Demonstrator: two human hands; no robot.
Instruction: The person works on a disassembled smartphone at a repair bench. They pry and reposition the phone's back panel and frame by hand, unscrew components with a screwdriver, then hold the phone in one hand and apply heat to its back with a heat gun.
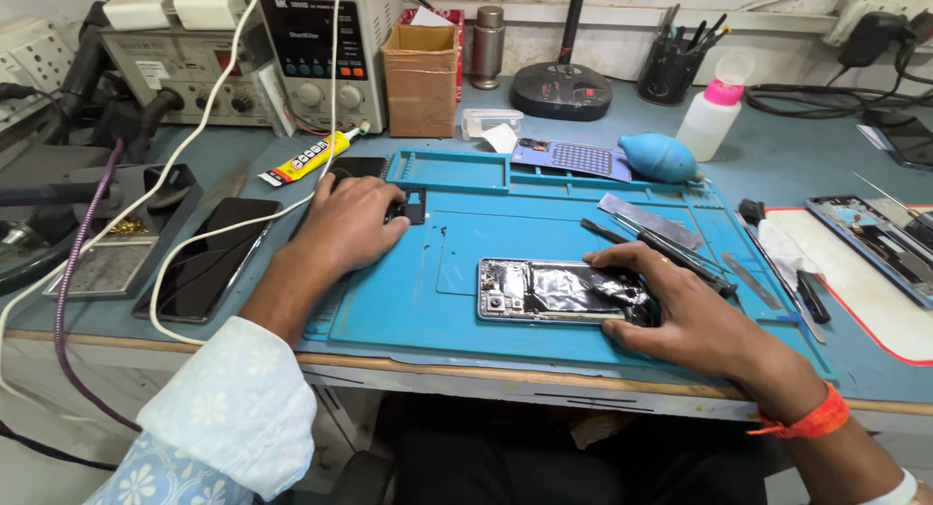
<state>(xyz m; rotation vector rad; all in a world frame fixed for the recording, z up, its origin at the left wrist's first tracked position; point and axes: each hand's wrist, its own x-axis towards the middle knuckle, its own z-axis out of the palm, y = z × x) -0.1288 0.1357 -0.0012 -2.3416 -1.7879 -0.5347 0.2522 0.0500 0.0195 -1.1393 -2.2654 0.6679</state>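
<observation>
Two bare hands work on our blue silicone repair mat [466, 301]. Our right hand [680, 306] clasps the right end of the opened smartphone with crumpled black foil inside [554, 291], lying flat at mat centre. Our left hand [350, 223] covers a small black part [413, 208] at the mat's upper left; its grip is hidden. We judge the phone light, rigid, fragile: hold by the frame edges.

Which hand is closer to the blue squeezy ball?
Right. The right hand rests on the opened phone, below the blue dust blower. The left hand is farther left.
</observation>
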